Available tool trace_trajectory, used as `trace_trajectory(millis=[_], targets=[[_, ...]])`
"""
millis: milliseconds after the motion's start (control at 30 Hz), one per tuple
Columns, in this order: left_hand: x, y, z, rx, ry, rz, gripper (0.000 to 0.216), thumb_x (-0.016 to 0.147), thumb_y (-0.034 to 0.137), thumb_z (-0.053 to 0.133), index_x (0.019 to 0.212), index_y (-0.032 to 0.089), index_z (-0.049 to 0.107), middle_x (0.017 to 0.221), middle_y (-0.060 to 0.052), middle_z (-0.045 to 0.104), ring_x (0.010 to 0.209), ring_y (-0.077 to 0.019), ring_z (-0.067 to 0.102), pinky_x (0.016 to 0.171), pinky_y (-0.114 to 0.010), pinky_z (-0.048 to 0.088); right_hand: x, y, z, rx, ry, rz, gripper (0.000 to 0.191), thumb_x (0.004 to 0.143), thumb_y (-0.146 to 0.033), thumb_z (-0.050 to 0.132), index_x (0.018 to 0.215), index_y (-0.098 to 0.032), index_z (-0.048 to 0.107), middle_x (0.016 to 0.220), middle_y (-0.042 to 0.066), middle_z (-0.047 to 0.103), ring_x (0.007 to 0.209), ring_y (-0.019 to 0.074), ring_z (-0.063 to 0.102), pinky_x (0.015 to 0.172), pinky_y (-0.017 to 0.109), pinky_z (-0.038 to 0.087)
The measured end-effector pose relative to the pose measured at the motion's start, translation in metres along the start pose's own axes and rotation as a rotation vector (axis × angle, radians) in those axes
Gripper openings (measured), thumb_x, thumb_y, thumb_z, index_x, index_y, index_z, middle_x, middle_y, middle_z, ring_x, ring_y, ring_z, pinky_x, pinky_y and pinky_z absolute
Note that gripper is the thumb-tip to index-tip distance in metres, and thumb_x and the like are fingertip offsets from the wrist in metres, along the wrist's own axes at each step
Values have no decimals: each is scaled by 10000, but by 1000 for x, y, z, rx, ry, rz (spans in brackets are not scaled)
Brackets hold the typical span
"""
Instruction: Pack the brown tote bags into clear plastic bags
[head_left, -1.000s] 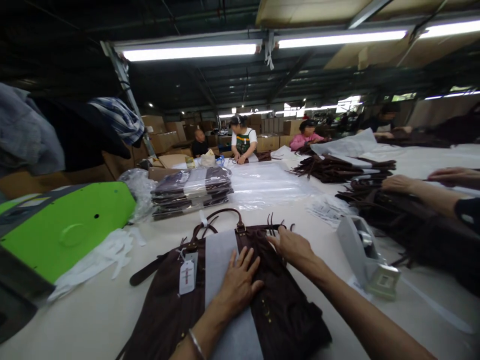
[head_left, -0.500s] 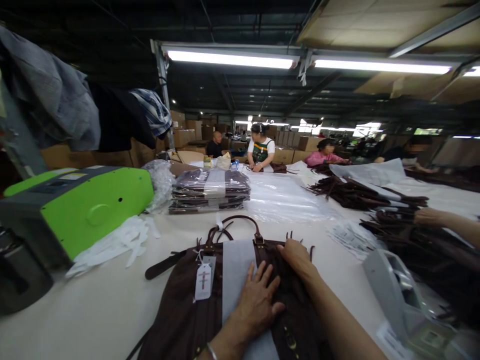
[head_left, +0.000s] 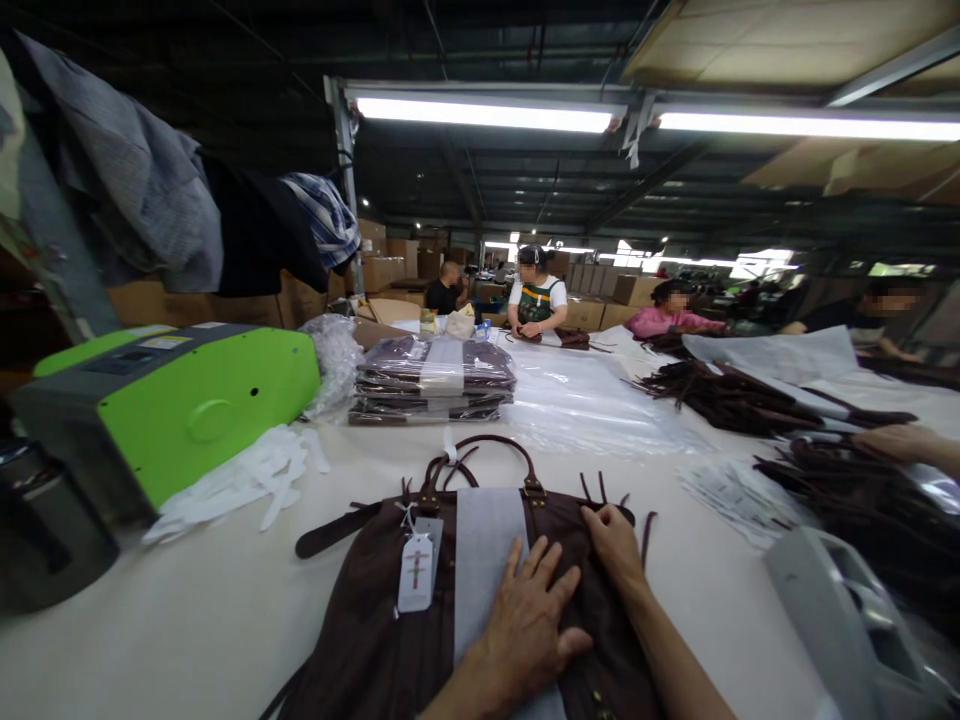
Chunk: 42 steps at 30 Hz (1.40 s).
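Note:
A dark brown handbag point(head_left: 375, 620) lies flat on the white table point(head_left: 187, 620) in front of me, handles pointing away, with a white paper band point(head_left: 484, 540) down its middle and a white hang tag point(head_left: 417, 572) on the left. My left hand point(head_left: 532, 625) lies flat, fingers spread, on the band and the bag. My right hand point(head_left: 615, 545) rests on the bag's upper right edge by the fringe, fingers curled down onto it.
A green and grey machine point(head_left: 172, 410) stands at the left with white strips point(head_left: 240, 480) beside it. A stack of bagged brown bags point(head_left: 435, 380) and clear plastic sheets point(head_left: 585, 400) lie beyond. A grey tape dispenser point(head_left: 847, 620) stands at the right. Other people work along the table.
The view has swung left and tilted up. Both my hands stay on the bag; the right hand sits a little nearer to me on its right edge.

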<state>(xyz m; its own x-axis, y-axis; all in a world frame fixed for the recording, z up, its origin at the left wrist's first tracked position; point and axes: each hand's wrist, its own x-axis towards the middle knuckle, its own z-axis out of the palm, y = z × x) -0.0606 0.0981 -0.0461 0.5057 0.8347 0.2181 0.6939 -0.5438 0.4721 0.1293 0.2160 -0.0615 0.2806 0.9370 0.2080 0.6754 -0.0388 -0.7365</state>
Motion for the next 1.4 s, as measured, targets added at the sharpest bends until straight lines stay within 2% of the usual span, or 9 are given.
trace_trajectory(millis=[267, 400, 500, 700, 833, 933, 1133, 1267, 1400], targets=[[-1, 2, -2, 3, -13, 22, 687, 868, 734, 425, 1426, 336, 468, 1583, -108, 314, 1487, -313, 200, 1196, -614, 123, -3, -31, -13, -314, 21, -205, 235, 873, -339, 473, 921, -173, 633, 991, 152, 693, 986, 302, 626, 872, 430, 446], [-1, 0, 2, 8, 0, 28, 664, 867, 715, 459, 1421, 349, 473, 1586, -91, 311, 1486, -322, 199, 1198, -613, 110, -20, -77, -36, -272, 168, -548, 538, 966, -407, 337, 1392, -105, 467, 1512, 179, 411, 1435, 285, 305, 1157, 500, 243], [0, -1, 3, 41, 12, 41, 660, 877, 706, 453, 1433, 350, 454, 1595, -74, 297, 1486, -318, 203, 1198, -607, 128, -48, -58, -40, -354, 18, -731, 572, 991, -417, 291, 1494, -156, 368, 1581, 116, 315, 1489, 259, 185, 1196, 513, 171], [1, -4, 6, 86, -8, 65, 638, 878, 676, 492, 1379, 282, 526, 1552, -103, 380, 1479, -308, 229, 1196, -599, 132, -75, 30, -20, -618, -370, -484, 547, 966, -382, 356, 1460, -165, 450, 1567, 113, 336, 1477, 296, 213, 1170, 573, 212], [7, -6, 1, 28, 13, 38, 604, 898, 614, 527, 1399, 278, 499, 1536, -105, 410, 1460, -264, 293, 1202, -536, 175, -75, 7, -37, -577, -492, -321, 578, 1000, -367, 257, 1523, -128, 318, 1599, 100, 246, 1489, 275, 152, 1180, 551, 211], [7, 2, -25, 9, 55, -10, 547, 933, 522, 536, 1399, 238, 504, 1541, -113, 401, 1448, -229, 323, 1190, -436, 264, -95, -10, -68, -512, -481, -432, 591, 1011, -411, 235, 1542, -153, 273, 1610, 86, 208, 1495, 261, 128, 1191, 552, 179], [-97, 13, -80, 271, 111, -121, 517, 973, 499, 465, 1451, 307, 432, 1531, -61, 427, 1422, -245, 368, 1182, -494, 263, -157, 42, -91, -479, -302, -756, 619, 990, -513, 349, 1522, -197, 338, 1564, 90, 333, 1466, 289, 251, 1190, 577, 208], [-188, -5, -59, 504, 216, -361, 518, 964, 551, 433, 1392, 275, 527, 1459, -83, 518, 1378, -304, 431, 1150, -551, 290, -165, 65, -78, -457, -302, -736, 588, 992, -502, 361, 1487, -188, 410, 1537, 90, 383, 1444, 278, 311, 1187, 551, 255], [-208, -12, -44, 502, 234, -331, 470, 1001, 478, 381, 1399, 265, 514, 1435, -47, 548, 1352, -251, 471, 1141, -487, 340, -153, 61, -78, -383, -355, -677, 590, 995, -490, 312, 1460, -154, 451, 1519, 104, 419, 1429, 261, 345, 1174, 497, 317]])
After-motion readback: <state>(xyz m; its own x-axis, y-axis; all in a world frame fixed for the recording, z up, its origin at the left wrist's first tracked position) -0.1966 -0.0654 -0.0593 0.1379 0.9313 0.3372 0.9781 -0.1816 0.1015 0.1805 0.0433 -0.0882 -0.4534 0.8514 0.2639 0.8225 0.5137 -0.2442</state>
